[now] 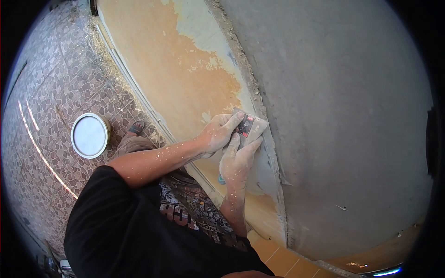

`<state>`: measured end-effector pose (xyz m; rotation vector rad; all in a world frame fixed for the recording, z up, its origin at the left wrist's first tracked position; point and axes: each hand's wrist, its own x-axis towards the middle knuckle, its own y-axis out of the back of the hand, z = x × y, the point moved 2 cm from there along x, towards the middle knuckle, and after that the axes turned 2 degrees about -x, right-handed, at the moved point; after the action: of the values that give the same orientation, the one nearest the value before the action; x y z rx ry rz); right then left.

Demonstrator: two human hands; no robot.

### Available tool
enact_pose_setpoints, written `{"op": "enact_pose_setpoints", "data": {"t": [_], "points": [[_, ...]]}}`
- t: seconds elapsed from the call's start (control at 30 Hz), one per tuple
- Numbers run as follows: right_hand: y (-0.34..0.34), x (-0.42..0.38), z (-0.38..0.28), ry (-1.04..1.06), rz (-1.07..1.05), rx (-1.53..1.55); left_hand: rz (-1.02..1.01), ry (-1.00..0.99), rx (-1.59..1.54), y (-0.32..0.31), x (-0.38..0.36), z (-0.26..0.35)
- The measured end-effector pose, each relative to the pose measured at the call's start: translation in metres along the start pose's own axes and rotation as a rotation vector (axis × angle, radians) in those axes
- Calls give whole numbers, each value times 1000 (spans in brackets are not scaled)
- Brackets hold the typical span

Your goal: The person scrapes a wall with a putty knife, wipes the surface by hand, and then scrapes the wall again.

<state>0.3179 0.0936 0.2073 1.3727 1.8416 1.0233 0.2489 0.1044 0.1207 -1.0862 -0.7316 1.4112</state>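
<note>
We have both hands on one small, flat, dusty plate [257, 128] with a red-and-black printed face, most likely a scraper blade or sanding piece, though we cannot tell which. Our left hand [214, 137] pinches it with the thumb laid over the printed face; our right hand [237, 163] closes on the near side, thumb on top and fingers along the edge. Neither hand is spread wide, and both are coated in pale dust. The plate is tilted in front of the rough ridge [251, 83] that divides the peeling orange-and-white lower wall [185, 69] from the grey wall surface [343, 116]; whether it touches the ridge we cannot tell.

The likeliest trouble, we judge, is a slip: powdery fingertips grip poorly, so a hard push could shoot the plate out of our hold. A corner could also snag on the crumbly ridge and break off a chunk, or gouge the smoother grey surface beside it. Our bare knuckles are near that rough edge too — a sudden jerk could graze them.

Down on the patterned floor [55, 102], a round bucket [91, 135] stands near our sandalled foot [136, 128] — a careless step sideways could knock it over.
</note>
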Motion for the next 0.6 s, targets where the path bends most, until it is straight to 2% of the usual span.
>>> {"op": "enact_pose_setpoints", "data": {"t": [0.13, 0.2, 0.23, 0.3, 0.33, 0.43, 0.6], "points": [[-3, 4, 12, -11, -67, 195, 8, -80, 161, 1, -6, 14], [-14, 3, 28, 97, 113, 164, -75, -122, 198, 5, -7, 12], [-17, 4, 31, 102, 104, 163, -67, -128, 195, 8, -6, 9], [-24, 5, 37, 120, 110, 423, -24, -186, 395, 15, -3, 3], [-31, 8, 40, 222, 153, 484, -32, -306, 401, 12, -3, 6], [-42, 8, 40, 194, 242, 596, -1, -321, 575, 12, -7, 15], [-57, 11, 44, 164, 371, 486, -40, -322, 571, 16, 1, 14]]}}
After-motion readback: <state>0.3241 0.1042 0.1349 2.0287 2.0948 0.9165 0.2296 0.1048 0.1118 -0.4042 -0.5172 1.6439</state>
